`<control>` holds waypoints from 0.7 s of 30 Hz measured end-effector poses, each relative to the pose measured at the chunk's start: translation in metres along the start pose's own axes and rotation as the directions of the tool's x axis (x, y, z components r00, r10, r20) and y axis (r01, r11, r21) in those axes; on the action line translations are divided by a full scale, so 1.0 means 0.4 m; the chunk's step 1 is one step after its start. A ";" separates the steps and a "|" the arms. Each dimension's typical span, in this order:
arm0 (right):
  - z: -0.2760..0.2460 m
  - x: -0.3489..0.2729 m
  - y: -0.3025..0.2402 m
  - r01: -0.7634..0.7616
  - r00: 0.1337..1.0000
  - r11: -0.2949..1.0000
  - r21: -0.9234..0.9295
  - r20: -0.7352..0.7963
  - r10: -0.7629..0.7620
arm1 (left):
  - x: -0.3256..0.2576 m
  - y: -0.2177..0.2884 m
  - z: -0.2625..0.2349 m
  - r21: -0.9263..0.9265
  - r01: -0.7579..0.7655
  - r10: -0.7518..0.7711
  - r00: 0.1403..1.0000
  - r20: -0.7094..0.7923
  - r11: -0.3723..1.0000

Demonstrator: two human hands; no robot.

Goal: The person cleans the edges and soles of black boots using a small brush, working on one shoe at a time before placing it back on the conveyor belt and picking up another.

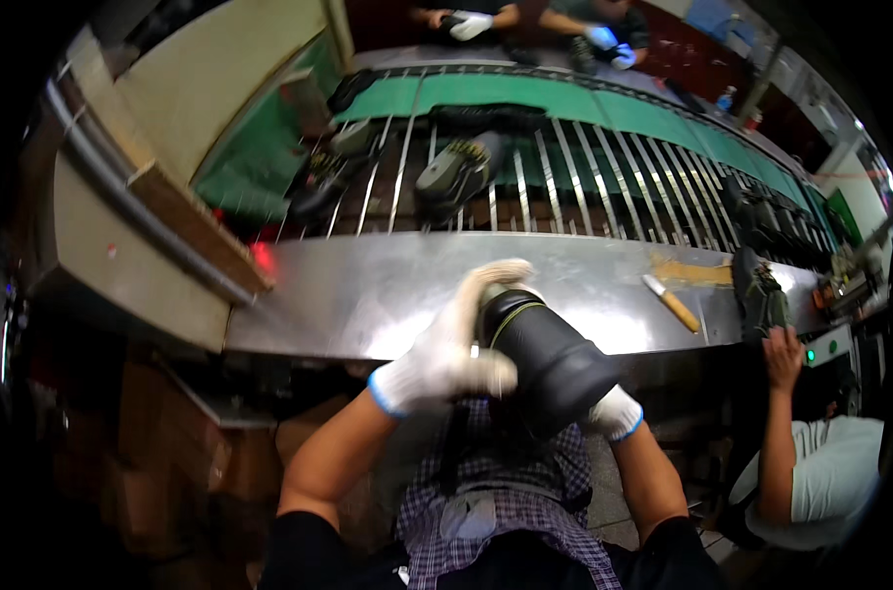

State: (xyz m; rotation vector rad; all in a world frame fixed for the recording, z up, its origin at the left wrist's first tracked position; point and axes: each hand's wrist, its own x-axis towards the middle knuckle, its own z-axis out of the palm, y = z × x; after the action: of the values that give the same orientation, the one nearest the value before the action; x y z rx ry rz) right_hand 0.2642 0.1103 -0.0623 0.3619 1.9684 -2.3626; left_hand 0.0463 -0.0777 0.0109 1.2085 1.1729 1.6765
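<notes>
A black boot (pixel 555 359) with a thin yellow-green line around one end is tilted in front of me, above the near edge of the metal bench. My left hand (pixel 456 344), in a white glove with a blue cuff, is wrapped round the end with that line. The boot mostly hides my right hand (pixel 614 411), also gloved; only its cuff and the back near the wrist show beside the wide end, so its fingers cannot be seen.
Beyond the metal bench (pixel 338 305) runs a roller conveyor (pixel 604 187) carrying shoes (pixel 456 177). A wooden-handled tool (pixel 673 303) lies on the bench at right. A co-worker's hand (pixel 784 354) touches a dark shoe (pixel 758 290) nearby. Two gloved people work across the line.
</notes>
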 end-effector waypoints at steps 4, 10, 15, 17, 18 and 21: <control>0.004 0.037 -0.233 0.257 0.941 0.957 0.134 -0.260 -0.216 | -0.025 0.157 0.057 0.354 -0.440 0.456 0.889 0.044 0.825; -0.002 0.070 -0.351 0.717 0.678 0.670 -0.194 -0.031 -0.734 | 0.039 0.095 0.117 0.692 -0.271 0.481 0.868 -0.125 0.669; -0.012 0.071 -0.468 0.436 0.849 0.738 -0.514 -0.036 -0.527 | 0.076 0.110 0.117 0.674 -0.249 0.456 0.878 -0.147 0.696; 0.020 0.087 -0.519 0.371 0.697 0.217 -0.903 0.116 -0.708 | 0.093 0.132 0.089 0.674 -0.162 0.395 0.895 -0.207 0.720; 0.036 0.108 -0.525 0.265 0.619 0.017 -0.964 0.156 -0.770 | 0.098 0.137 0.064 0.492 -0.045 0.210 0.936 -0.284 0.869; 0.022 0.170 -0.504 0.409 0.513 0.111 -0.906 0.127 -0.849 | 0.110 0.169 -0.003 0.588 0.077 0.133 0.943 -0.305 0.805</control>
State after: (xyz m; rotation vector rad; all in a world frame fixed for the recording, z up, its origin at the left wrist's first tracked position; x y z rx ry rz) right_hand 0.1600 0.1480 0.1196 -0.1760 3.8605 -0.9110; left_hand 0.0292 -0.0580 0.0871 1.3310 2.0154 1.6237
